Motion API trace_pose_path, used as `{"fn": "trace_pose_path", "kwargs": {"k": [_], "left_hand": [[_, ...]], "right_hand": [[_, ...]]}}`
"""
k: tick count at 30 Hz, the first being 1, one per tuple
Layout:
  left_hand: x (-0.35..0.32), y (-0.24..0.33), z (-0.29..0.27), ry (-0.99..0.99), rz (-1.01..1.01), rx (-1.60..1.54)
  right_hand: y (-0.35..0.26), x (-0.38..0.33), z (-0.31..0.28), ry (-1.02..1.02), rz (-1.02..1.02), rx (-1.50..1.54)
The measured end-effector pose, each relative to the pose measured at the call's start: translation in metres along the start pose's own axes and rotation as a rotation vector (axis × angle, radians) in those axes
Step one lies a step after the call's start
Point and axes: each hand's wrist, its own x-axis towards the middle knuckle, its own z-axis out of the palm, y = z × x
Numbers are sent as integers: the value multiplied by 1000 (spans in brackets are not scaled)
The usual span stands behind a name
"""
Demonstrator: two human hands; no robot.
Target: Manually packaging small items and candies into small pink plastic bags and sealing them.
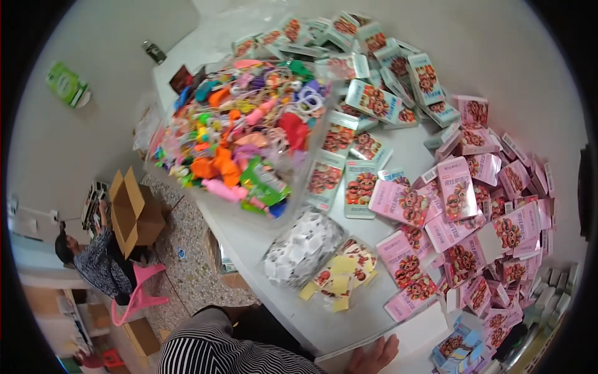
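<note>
My right hand comes in at the lower edge. Its fingers are stretched out and rest against a white carton or tray panel; the wrist is cut off by the picture's edge. Just beyond it lie pink printed boxes in a large heap and several blue packets. Nearer the table's middle are a small clear bag with yellow and printed pieces and a black-and-white patterned bundle. My left hand does not show; a black-and-white striped garment fills the lower left.
A clear bin of colourful small toys stands on the white table. Pale green printed boxes are piled at the back. To the left on the speckled floor are an open cardboard box, a pink stool and another person.
</note>
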Motion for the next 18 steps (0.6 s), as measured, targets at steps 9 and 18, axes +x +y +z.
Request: {"fn": "trace_pose_path", "kwargs": {"k": [9,18], "left_hand": [[17,48,123,-28,111,78],[-91,45,-19,-154,317,240]], "right_hand": [[5,-8,1,19,88,-41],[2,-9,1,27,49,-2]]}}
